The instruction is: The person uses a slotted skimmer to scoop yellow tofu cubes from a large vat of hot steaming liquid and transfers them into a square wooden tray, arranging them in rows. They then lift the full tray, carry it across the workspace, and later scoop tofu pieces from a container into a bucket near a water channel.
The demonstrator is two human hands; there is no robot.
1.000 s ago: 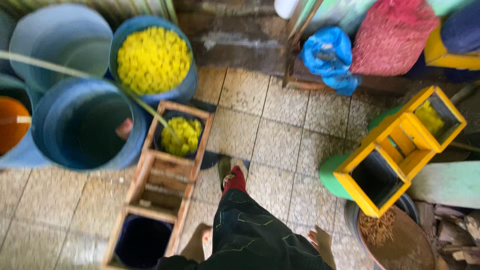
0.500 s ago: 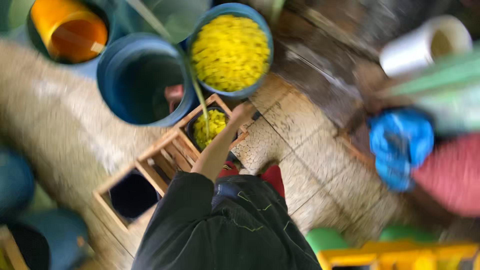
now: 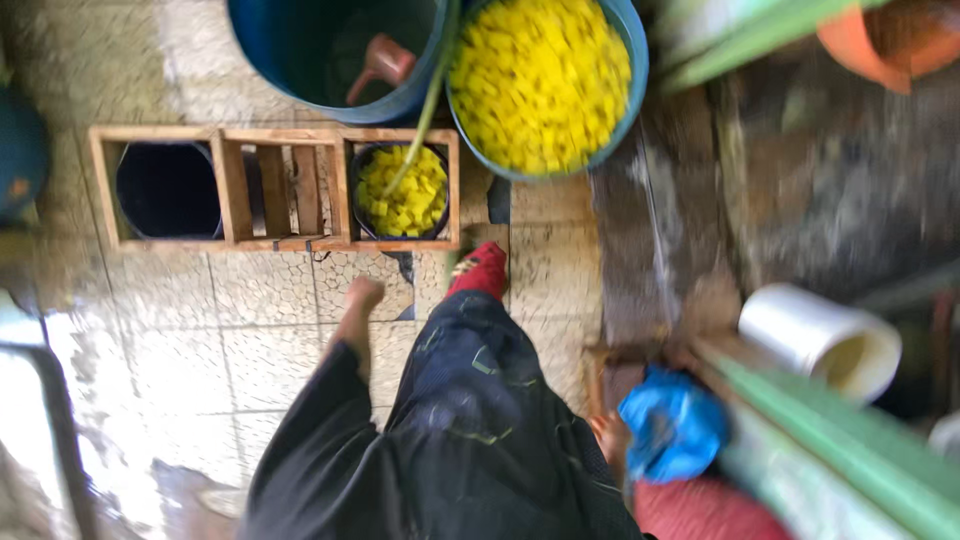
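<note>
Since half a second ago the left hand (image 3: 362,298) has dropped from the small black bucket of yellow cubes (image 3: 403,190) and hangs blurred above the tiled floor (image 3: 270,350), holding nothing. That bucket sits in the right end of a wooden three-bay crate (image 3: 275,187), a green stick (image 3: 425,105) leaning across it. Behind stands a blue tub of yellow cubes (image 3: 540,80). By the blue bag (image 3: 672,425), the right hand (image 3: 610,440) is too blurred to judge

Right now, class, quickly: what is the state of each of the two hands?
Left hand: empty, fingers curled loosely, above the tiled floor near the wooden frame.
Right hand: beside the blue bag; grip cannot be told.
</note>
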